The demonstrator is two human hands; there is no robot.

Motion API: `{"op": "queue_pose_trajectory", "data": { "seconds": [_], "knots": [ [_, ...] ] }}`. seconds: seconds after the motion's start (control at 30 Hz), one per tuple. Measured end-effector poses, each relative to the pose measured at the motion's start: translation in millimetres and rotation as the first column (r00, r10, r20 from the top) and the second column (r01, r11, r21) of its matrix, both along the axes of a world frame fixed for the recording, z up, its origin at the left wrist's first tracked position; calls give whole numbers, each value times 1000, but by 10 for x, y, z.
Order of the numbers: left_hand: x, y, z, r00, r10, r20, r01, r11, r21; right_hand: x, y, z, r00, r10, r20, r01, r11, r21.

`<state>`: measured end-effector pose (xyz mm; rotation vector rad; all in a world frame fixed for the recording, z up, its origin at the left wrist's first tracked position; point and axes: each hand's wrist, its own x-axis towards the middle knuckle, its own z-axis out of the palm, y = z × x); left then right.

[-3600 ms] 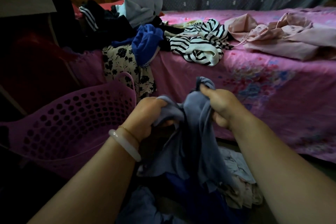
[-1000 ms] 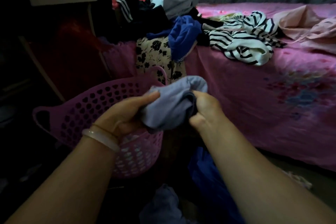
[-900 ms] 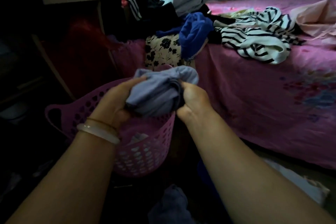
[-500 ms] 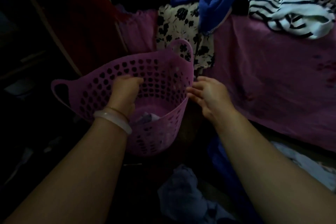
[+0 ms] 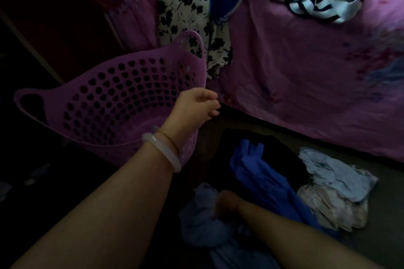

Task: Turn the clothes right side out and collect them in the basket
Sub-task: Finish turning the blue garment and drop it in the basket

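Head view: at the left a purple plastic basket (image 5: pixel 105 102) sits tipped on the floor, its thin wall pierced with rows of small holes and a loop handle at either end. The left hand (image 5: pixel 196 107), a smooth pale bangle (image 5: pixel 162 152) on its wrist, hangs at the basket's right rim with fingers loosely curled, holding nothing. Nearer and lower, the right hand (image 5: pixel 226 203) is sunk in a soft grey-blue garment (image 5: pixel 201 223) on the floor; in the dimness its grip cannot be told. To do this step well, I judge, find a hem or sleeve opening first and pull the cloth through it instead of tugging the bunch. Right of it lie a limp bright blue garment (image 5: pixel 262 177) and crumpled pale clothes (image 5: pixel 334 185). Farther off, the bed (image 5: pixel 306 67) carries floral and striped pieces.
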<state>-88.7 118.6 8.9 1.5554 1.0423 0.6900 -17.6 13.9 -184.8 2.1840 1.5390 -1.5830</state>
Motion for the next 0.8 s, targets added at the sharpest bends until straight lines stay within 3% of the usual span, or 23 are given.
{"op": "queue_pose_trajectory", "data": {
  "seconds": [0.07, 0.1, 0.2, 0.33, 0.5, 0.57, 0.63, 0.73, 0.8],
  "knots": [
    [-3, -25, -45, 997, -53, -63, 52, 998, -18, 121, 44, 229, 985, -109, -133, 113, 993, 23],
    [-5, -25, -71, 992, -86, -96, 83, 996, -34, 193, 60, 378, 945, -236, -227, 255, 965, 58],
    [-2, -65, -135, 955, -221, -200, 201, 973, -114, 570, 176, 836, 665, -544, -512, 656, 753, 52],
    [50, -166, -124, 818, -435, -377, 413, 899, -143, 972, 161, 1382, 303, -521, -798, 780, 617, -107],
    [204, -266, 8, 740, -615, -273, 637, 771, -8, 1237, -20, 1815, -26, -505, -862, 824, 478, -305],
    [284, -309, -17, 815, -531, -232, 567, 813, 134, 1342, -78, 1893, -32, -517, -855, 817, 480, -321],
    [337, -341, -3, 896, -418, -151, 443, 869, 220, 1445, -154, 1926, 58, -530, -846, 799, 532, -279],
    [389, -387, 90, 932, -361, -35, 362, 924, 124, 1576, -293, 1951, 198, -526, -827, 745, 629, -221],
    [446, -448, 179, 950, -310, 27, 307, 949, 71, 1639, -366, 1923, 372, -541, -754, 734, 668, -117]
  ]
}}
